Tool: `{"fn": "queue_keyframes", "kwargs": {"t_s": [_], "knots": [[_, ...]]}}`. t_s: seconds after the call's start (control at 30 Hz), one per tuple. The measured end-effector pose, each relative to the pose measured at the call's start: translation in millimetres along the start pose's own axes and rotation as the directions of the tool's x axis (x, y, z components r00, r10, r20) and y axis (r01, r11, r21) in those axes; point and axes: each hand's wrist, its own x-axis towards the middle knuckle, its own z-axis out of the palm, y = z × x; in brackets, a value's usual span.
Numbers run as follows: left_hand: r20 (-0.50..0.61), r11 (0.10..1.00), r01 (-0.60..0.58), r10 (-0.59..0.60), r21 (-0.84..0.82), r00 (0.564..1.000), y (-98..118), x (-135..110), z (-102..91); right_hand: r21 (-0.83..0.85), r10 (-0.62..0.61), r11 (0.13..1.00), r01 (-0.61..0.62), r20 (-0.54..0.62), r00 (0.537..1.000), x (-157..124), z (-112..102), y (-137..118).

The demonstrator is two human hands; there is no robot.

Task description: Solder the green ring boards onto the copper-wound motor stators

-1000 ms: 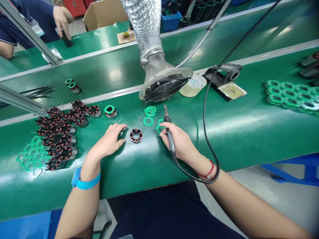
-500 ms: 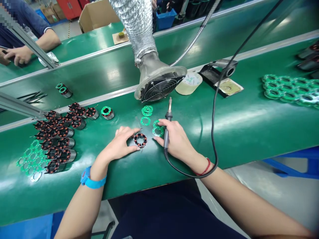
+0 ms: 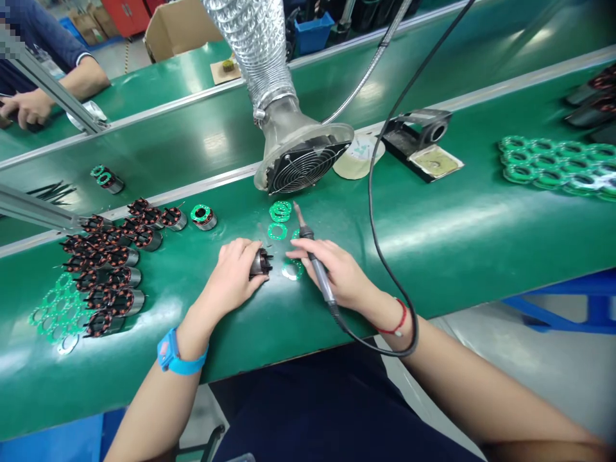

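Note:
My left hand (image 3: pixel 234 274) is closed round a small wound stator (image 3: pixel 260 263), tipped on its side just above the green belt (image 3: pixel 457 224). My right hand (image 3: pixel 337 273) grips a soldering iron (image 3: pixel 312 256), tip pointing away from me, and its fingertips rest on a green ring-shaped board (image 3: pixel 291 270). More green ring boards (image 3: pixel 279 218) lie just beyond the hands. The iron's black cable (image 3: pixel 385 256) loops round my right wrist.
Several wound stators (image 3: pixel 106 263) and a sheet of green rings (image 3: pixel 48 311) lie at the left. A fume extractor fan (image 3: pixel 301 163) on a foil duct stands behind the hands. An iron stand (image 3: pixel 423 144) and more green-topped parts (image 3: pixel 553 163) sit at the right. Another person's hand (image 3: pixel 26 106) works far left.
My left hand reached the stator, closed on it and tipped it onto its side. My right hand drew a green ring board nearer and tilted the iron's tip leftward.

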Motion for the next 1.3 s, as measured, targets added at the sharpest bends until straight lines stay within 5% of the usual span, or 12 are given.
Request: {"fn": "queue_keyframes", "kwargs": {"t_s": [0.1, 0.3, 0.43, 0.6, 0.8, 1.03, 1.3], "knots": [[0.009, 0.999, 0.012, -0.012, 0.05, 1.0, 4.5, 1.2, 5.0, 0.002, 0.049, 0.999, -0.049, -0.047, 0.998, -5.2, 0.0, -4.0], [0.021, 0.914, 0.237, -0.244, -0.329, 0.97, 16.4, 3.2, 8.0, -0.082, 0.015, 0.997, -0.014, 0.003, 1.0, -12.5, 17.7, -20.6], [0.062, 0.882, 0.278, -0.276, -0.382, 0.959, 20.6, 4.3, 2.6, -0.095, -0.013, 0.995, 0.005, -0.081, 0.997, -10.9, 24.1, -24.3], [0.077, 0.897, 0.242, -0.23, -0.37, 0.97, 18.7, 2.5, 0.6, -0.038, 0.018, 0.999, -0.024, -0.16, 0.987, -11.9, 20.9, -24.3], [0.035, 0.92, 0.152, -0.15, -0.362, 0.988, 16.9, 0.0, 4.2, 0.074, 0.011, 0.997, -0.005, -0.088, 0.996, -13.3, 16.4, -17.9], [0.021, 0.955, 0.079, -0.076, -0.285, 0.997, 15.0, 0.3, 8.5, 0.044, 0.181, 0.983, -0.179, -0.053, 0.982, -26.2, -7.0, -16.5], [-0.028, 0.986, 0.043, -0.048, -0.158, 0.998, 19.7, 1.3, 15.8, 0.086, 0.299, 0.954, -0.287, -0.224, 0.927, -46.6, -19.7, -19.8]]}}
